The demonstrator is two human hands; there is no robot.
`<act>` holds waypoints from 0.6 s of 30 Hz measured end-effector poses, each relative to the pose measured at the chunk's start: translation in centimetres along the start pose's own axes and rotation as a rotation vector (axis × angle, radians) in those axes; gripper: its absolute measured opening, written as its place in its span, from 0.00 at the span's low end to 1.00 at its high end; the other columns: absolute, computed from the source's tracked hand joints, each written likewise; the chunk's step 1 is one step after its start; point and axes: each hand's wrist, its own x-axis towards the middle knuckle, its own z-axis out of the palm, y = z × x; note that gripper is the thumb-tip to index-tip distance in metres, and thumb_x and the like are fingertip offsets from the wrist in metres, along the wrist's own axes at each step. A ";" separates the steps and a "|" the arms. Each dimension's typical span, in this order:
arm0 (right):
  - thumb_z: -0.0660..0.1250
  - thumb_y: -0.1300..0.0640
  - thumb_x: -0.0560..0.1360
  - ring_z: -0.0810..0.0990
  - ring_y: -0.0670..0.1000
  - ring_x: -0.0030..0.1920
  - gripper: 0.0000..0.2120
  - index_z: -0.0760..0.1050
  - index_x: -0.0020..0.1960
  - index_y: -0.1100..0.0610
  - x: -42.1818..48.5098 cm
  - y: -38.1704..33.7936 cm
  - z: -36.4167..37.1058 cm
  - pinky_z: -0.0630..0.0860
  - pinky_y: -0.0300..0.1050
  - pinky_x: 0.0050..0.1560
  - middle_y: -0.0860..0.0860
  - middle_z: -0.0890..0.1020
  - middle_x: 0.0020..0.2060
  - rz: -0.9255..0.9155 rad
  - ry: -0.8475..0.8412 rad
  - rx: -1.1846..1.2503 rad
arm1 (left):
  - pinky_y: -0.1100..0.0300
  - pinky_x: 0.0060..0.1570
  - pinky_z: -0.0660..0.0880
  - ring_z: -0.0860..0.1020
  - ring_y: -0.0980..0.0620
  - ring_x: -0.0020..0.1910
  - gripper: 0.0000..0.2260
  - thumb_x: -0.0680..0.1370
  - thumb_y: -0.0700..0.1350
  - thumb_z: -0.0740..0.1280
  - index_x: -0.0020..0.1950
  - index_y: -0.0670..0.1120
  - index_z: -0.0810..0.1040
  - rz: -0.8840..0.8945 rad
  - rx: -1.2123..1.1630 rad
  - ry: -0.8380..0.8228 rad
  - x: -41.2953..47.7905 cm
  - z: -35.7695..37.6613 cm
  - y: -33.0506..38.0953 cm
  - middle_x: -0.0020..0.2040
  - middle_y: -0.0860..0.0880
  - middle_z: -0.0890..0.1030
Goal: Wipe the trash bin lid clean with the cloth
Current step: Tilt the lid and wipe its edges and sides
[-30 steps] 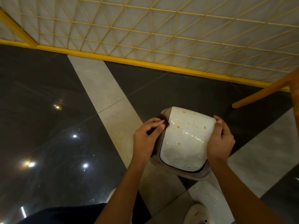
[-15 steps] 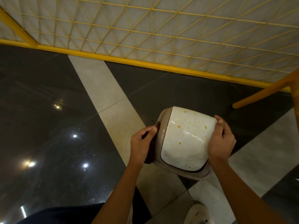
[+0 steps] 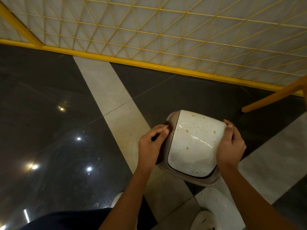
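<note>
A: Where's the lid now?

B: Up between the 2 hands, over the floor, white face tipped toward the person. I can't tell from here whether a bin is under it.

A: How is it held?

B: The right hand wraps the right edge, thumb laid on top, the rest gone round the side. The left hand is opposite, its fingers bent, tips pinched on the tan rim. Neither is spread flat; both clamp the edges.

A: Why by the edges?

B: My guess is that it spares the skin from the dirty part. The orange spots are scattered across the white face, mostly the upper half, and gripping the sides leaves all of it bare for wiping. The tilt toward the eyes looks like a check of where the mess lies.

A: And the cloth?

B: Not in sight, and none shows in either hand, so wiping hasn't begun. I'd say 1 hand must let go to fetch it, and the other would then carry the lid alone. It's a glossy, curved thing, likely to slip or swing if held by 1 edge.
</note>
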 end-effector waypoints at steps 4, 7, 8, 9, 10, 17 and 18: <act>0.53 0.49 0.80 0.73 0.51 0.59 0.17 0.74 0.63 0.51 -0.1 -0.1 0.0 0.71 0.47 0.59 0.51 0.77 0.60 -0.003 0.003 -0.007 | 0.75 0.54 0.70 0.77 0.65 0.53 0.11 0.72 0.37 0.70 0.46 0.53 0.81 0.115 -0.024 0.043 -2.4 -0.3 -1.5 0.51 0.57 0.81; 0.53 0.49 0.80 0.74 0.51 0.59 0.17 0.74 0.63 0.51 -0.1 -0.1 0.0 0.71 0.50 0.61 0.51 0.77 0.59 -0.004 0.009 -0.012 | 0.71 0.55 0.72 0.78 0.62 0.53 0.10 0.72 0.38 0.70 0.44 0.54 0.81 0.135 -0.010 0.050 -1.5 0.0 -1.1 0.50 0.57 0.81; 0.53 0.49 0.80 0.73 0.50 0.59 0.17 0.74 0.63 0.51 -0.1 -0.1 0.0 0.71 0.50 0.61 0.51 0.77 0.59 -0.003 0.009 -0.014 | 0.70 0.56 0.72 0.78 0.61 0.53 0.10 0.72 0.38 0.70 0.44 0.54 0.81 0.156 0.002 0.043 -1.2 0.1 -0.9 0.50 0.57 0.81; 0.53 0.49 0.80 0.73 0.49 0.58 0.17 0.74 0.63 0.51 -0.1 -0.1 0.0 0.71 0.49 0.61 0.50 0.76 0.60 -0.002 0.006 -0.014 | 0.70 0.57 0.72 0.78 0.61 0.53 0.10 0.72 0.38 0.70 0.45 0.55 0.81 0.179 0.010 0.036 -1.0 0.2 -0.7 0.50 0.57 0.81; 0.53 0.49 0.80 0.72 0.48 0.57 0.17 0.74 0.63 0.51 -0.1 -0.1 -0.1 0.70 0.47 0.60 0.50 0.76 0.60 0.000 0.002 -0.013 | 0.69 0.57 0.72 0.78 0.61 0.54 0.10 0.72 0.39 0.70 0.45 0.55 0.81 0.188 0.018 0.035 -1.2 0.2 -0.8 0.51 0.57 0.81; 0.53 0.49 0.80 0.73 0.50 0.59 0.17 0.74 0.64 0.51 0.0 -0.2 0.0 0.68 0.44 0.57 0.51 0.76 0.60 -0.009 0.002 -0.018 | 0.69 0.56 0.72 0.77 0.63 0.53 0.10 0.73 0.39 0.68 0.46 0.54 0.80 0.092 0.017 0.095 -3.7 -0.7 -3.9 0.49 0.65 0.81; 0.53 0.49 0.80 0.73 0.49 0.58 0.17 0.74 0.63 0.51 0.0 -0.2 0.0 0.69 0.44 0.57 0.51 0.76 0.60 -0.010 0.004 -0.017 | 0.70 0.55 0.72 0.78 0.63 0.52 0.09 0.73 0.38 0.68 0.45 0.53 0.80 0.092 0.007 0.092 -3.2 -0.6 -3.5 0.48 0.64 0.81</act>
